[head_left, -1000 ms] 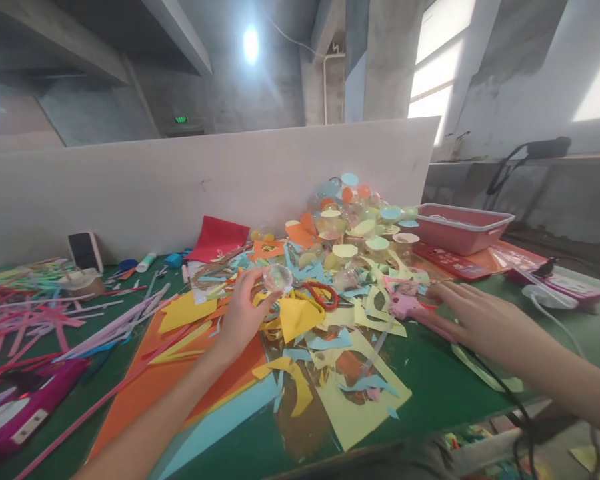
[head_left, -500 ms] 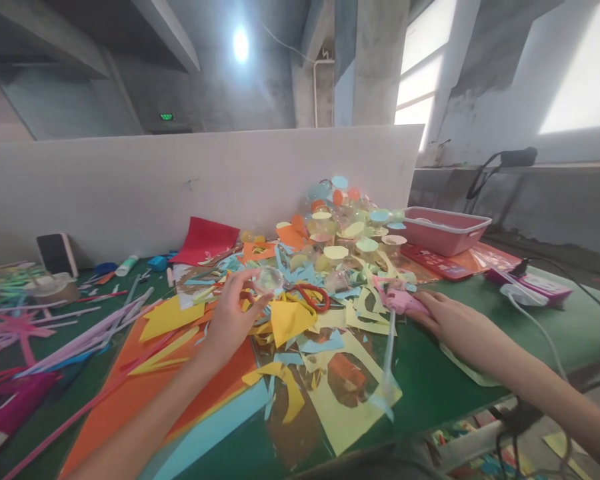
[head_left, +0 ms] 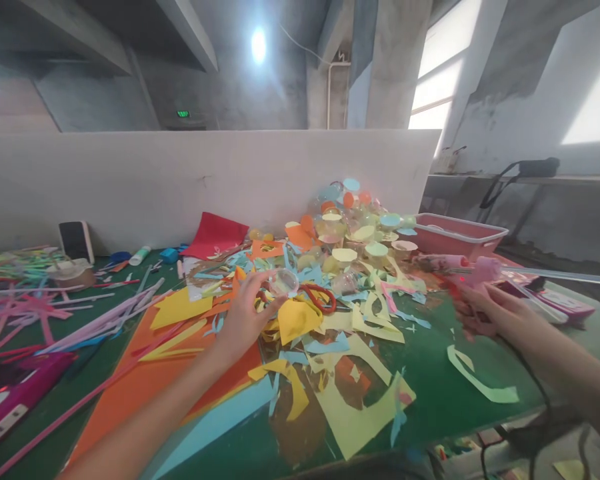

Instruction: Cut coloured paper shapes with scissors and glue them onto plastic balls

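My left hand (head_left: 245, 313) is closed on a small clear plastic cup (head_left: 284, 283), gripping it between thumb and fingers above the paper scraps. Just right of the cup lie red-handled scissors (head_left: 321, 299), partly covered by a yellow paper piece (head_left: 300, 321). At the right, my right hand (head_left: 495, 310) is wrapped round a pink hot glue gun (head_left: 480, 272), blurred by motion. Its nozzle end points left, and a long clear glue stick (head_left: 560, 273) juts out behind to the right.
Clear balls topped with paper discs (head_left: 345, 255) are heaped at the back. A pink basket (head_left: 460, 233) stands back right. Orange sheets (head_left: 130, 387), pink straws (head_left: 25, 320) and a phone (head_left: 77, 241) are at left. A cord hangs near my right arm.
My right hand has lifted the hot glue gun and turned it, so the glue stick now extends right instead of towards me. My left hand still grips the cup; the view has shifted slightly.
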The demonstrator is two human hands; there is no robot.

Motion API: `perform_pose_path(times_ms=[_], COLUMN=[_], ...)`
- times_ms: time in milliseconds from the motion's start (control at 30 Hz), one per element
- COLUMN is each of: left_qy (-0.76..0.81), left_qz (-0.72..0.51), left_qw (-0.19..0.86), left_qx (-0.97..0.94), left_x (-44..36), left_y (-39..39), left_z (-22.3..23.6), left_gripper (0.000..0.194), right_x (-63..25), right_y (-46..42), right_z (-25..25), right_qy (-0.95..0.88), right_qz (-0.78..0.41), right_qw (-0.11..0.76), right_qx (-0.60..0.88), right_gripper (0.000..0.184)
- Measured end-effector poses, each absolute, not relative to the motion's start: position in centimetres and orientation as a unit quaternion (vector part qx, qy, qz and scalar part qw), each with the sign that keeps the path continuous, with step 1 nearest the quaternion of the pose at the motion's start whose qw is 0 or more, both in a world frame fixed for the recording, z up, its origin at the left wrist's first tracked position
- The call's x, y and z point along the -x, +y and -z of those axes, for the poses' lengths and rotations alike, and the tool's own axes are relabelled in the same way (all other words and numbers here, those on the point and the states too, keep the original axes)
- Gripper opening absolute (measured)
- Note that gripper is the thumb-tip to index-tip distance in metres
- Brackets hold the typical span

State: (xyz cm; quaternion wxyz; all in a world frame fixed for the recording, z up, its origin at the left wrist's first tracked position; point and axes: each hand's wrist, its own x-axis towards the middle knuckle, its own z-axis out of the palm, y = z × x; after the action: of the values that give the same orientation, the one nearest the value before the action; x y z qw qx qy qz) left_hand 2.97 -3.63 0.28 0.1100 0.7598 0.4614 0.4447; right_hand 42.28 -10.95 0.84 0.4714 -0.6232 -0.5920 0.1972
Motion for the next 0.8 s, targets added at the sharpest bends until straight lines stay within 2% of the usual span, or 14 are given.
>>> perform_pose_path(times_ms=[67,133,400,800], left_qy=[0.465,0.468,0.474,0.463], left_qz=[-0.440,-0.435,-0.408,-0.415], left_qw=[0.109,0.105,0.124,0.127], left_qx=[-0.761,-0.763,-0.771,-0.773], left_x=[-3.2,-3.3,-3.8,-3.7], left_y=[-3.8,-4.0,-4.6,-4.5], left_z=[-0.2,0.0,0.1,0.4], left_gripper=[0.042,0.041,0.038,0.039], right_x=[-40.2,-38.1,-31.9,-31.2], right_y=[-11.0,-10.7,-8.5,-8.7], right_z=[-0.6,-0.5,-0.3,0.4], right_qy=[-0.523,-0.514,-0.606,-0.664], right_qz=[-0.373,-0.406,-0.438,-0.381], right_qw=[0.466,0.481,0.435,0.393], right_qx=[0.607,0.583,0.502,0.509], right_gripper=[0.044,0.050,0.052,0.057])
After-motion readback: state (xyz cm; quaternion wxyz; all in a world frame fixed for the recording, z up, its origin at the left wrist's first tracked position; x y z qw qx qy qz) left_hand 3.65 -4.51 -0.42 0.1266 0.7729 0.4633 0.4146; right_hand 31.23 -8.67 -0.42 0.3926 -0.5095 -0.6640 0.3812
